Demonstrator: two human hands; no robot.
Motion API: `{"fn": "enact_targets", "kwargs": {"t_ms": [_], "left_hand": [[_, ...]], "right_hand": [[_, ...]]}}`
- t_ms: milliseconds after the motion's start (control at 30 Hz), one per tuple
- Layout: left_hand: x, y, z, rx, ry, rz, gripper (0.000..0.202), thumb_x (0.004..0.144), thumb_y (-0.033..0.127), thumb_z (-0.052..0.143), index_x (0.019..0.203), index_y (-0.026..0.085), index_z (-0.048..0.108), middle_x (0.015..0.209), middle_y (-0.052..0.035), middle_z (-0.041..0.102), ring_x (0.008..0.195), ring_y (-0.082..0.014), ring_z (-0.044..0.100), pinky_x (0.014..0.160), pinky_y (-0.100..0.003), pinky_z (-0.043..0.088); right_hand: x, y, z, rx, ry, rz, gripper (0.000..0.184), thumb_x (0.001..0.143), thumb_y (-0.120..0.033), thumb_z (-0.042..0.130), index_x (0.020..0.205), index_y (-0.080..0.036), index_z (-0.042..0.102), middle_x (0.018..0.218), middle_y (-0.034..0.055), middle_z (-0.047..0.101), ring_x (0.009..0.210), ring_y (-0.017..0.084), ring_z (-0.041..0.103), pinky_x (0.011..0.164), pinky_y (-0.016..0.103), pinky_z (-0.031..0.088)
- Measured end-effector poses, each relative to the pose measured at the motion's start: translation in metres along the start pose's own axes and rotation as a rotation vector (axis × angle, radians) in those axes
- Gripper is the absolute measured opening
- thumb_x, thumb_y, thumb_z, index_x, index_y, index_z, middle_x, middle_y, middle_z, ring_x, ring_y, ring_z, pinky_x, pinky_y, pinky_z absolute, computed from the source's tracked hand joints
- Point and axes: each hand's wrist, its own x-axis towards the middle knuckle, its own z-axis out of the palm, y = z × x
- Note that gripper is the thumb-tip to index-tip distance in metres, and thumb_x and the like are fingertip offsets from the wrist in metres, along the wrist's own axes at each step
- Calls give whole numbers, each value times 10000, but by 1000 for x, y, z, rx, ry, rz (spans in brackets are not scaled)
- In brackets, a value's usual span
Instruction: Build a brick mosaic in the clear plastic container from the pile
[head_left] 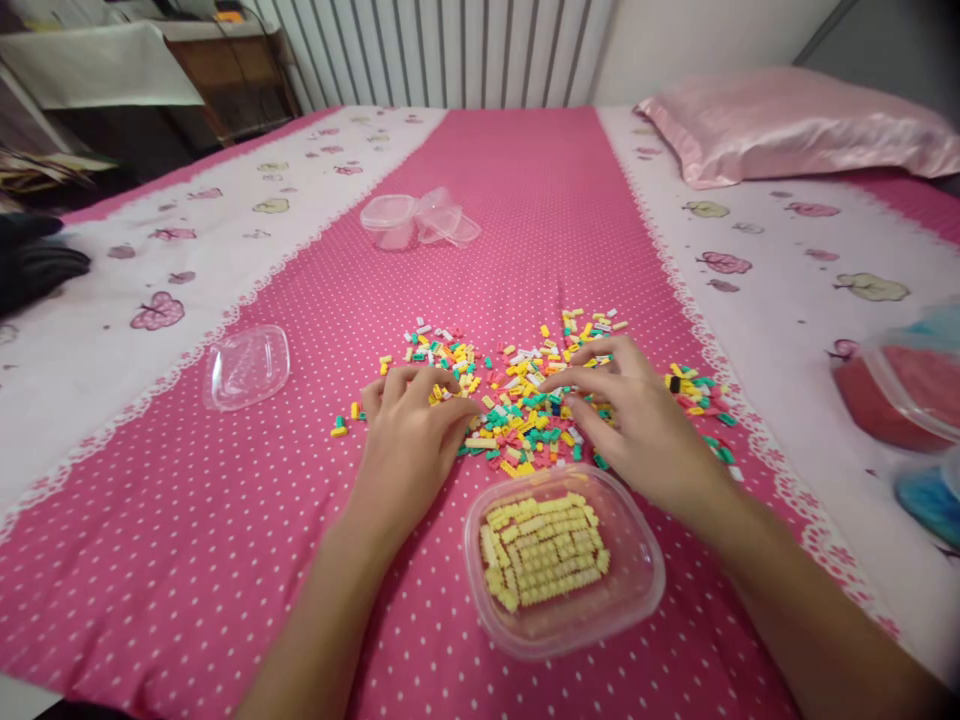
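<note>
A pile of small toy building bricks (525, 440) in yellow, green, pink, white and pale yellow lies loose on the polka-dot bedspread. At the left side of the pile rests my left hand (412, 425), its fingers bent over the bricks and its thumb apart from them. My right hand (637, 415) reaches over the right side, fingers spread and thumb apart, fingertips among the bricks. Neither hand shows a brick in its grasp. Just in front of the pile, a clear plastic container (637, 590) holds pale yellow bricks (547, 550) laid in neat rows.
A clear lid (249, 368) lies to the left. Farther back are empty clear containers (394, 220). On the right stand a tub with red contents (892, 390) and one with blue contents (926, 500). A pink pillow (795, 130) lies at the back right.
</note>
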Motion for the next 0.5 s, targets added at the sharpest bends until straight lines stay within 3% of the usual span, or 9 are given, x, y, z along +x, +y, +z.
{"fn": "enact_targets", "kwargs": {"t_ms": [167, 367, 500], "left_hand": [[8, 3, -1, 54, -59, 44, 116, 892, 266, 722, 800, 291, 787, 1054, -45, 712, 1100, -335, 519, 932, -561, 327], [2, 9, -1, 148, -55, 42, 209, 936, 251, 651, 753, 229, 752, 980, -31, 737, 1047, -316, 563, 948, -566, 311], [0, 9, -1, 94, 12, 50, 201, 933, 253, 626, 772, 238, 746, 954, -4, 752, 1020, -289, 586, 964, -545, 297]], "right_hand": [[1, 4, -3, 1, 51, -15, 291, 957, -100, 475, 1061, -205, 725, 1169, 109, 513, 1098, 217, 602, 914, 381, 522], [0, 4, 2, 50, 128, -111, 251, 913, -92, 557, 1029, -221, 738, 1125, 97, 551, 1078, 233, 600, 900, 403, 512], [-2, -5, -2, 69, 105, -154, 251, 916, -75, 563, 1037, -206, 740, 1098, 82, 573, 1021, 182, 613, 873, 327, 503]]}}
